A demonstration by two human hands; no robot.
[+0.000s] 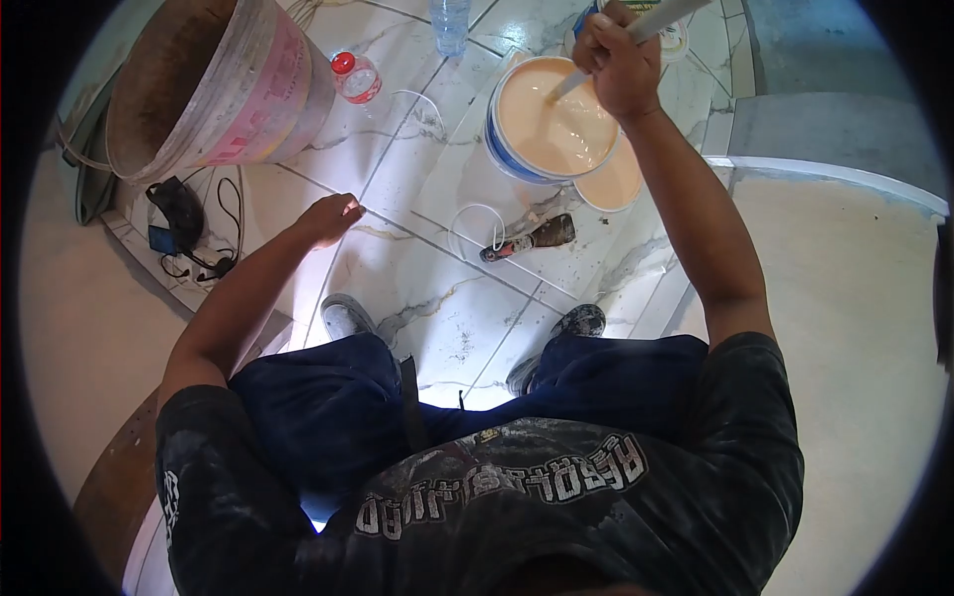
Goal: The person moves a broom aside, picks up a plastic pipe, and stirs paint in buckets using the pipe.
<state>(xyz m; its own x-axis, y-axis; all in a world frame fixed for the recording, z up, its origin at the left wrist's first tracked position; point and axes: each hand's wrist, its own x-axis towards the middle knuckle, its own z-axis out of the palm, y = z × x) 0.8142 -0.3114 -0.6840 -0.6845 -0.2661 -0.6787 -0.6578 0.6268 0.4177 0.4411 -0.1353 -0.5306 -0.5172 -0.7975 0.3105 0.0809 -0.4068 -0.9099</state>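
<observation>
My right hand (622, 68) is closed around a pale stick (656, 22). The stick's lower end dips into a bucket of peach-coloured paint (547, 124), whose surface shows glossy ripples. Under and beside the bucket's right side lies a round lid (611, 181) coated with the same paint. My left hand (331, 219) hangs in front of my left knee, its fingers loosely curled, and nothing shows in them. On the tiles between my hands lies a dirty scraper (532, 238) with a dark blade.
A large worn bucket (224, 84) leans at the upper left, with a red-capped jar (356, 77) beside it. Dark cables and a black pouch (177, 214) lie below. A clear plastic bottle (450, 27) stands behind, and another tub (674, 38) is partly hidden by my right hand.
</observation>
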